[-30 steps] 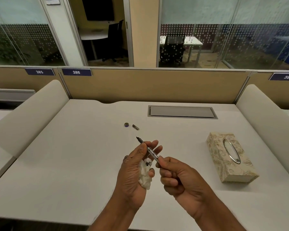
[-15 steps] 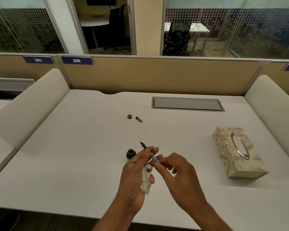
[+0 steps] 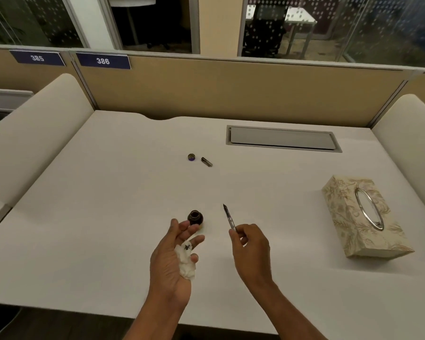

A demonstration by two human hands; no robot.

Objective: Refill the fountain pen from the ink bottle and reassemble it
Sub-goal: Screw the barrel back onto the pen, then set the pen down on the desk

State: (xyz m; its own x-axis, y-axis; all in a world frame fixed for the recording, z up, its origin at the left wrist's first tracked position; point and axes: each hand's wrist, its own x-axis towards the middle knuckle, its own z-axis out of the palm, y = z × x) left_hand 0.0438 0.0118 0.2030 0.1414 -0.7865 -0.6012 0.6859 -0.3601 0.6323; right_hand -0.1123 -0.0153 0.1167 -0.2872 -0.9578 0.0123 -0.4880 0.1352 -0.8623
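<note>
My right hand [image 3: 249, 249] pinches the lower end of the fountain pen's nib section [image 3: 229, 218], whose dark nib points up and away. My left hand [image 3: 174, 256] hovers to the left with thumb and fingers spread; its lower fingers curl round a crumpled white tissue [image 3: 187, 263] stained with ink. An open dark ink bottle [image 3: 195, 217] stands on the white desk [image 3: 108, 217] just beyond my left fingertips. Farther back lie the bottle's cap [image 3: 191, 157] and a short dark pen part [image 3: 206, 161].
A patterned tissue box [image 3: 363, 217] lies at the right. A grey cable hatch [image 3: 282, 138] is set into the desk's far side. Padded dividers flank the desk at left [image 3: 35, 133] and right [image 3: 412, 143], with a tan partition behind.
My hands have come apart: the left let go of the pen and moved left, and the right now holds the pen alone. The view tilted down, bringing the ink bottle into sight.
</note>
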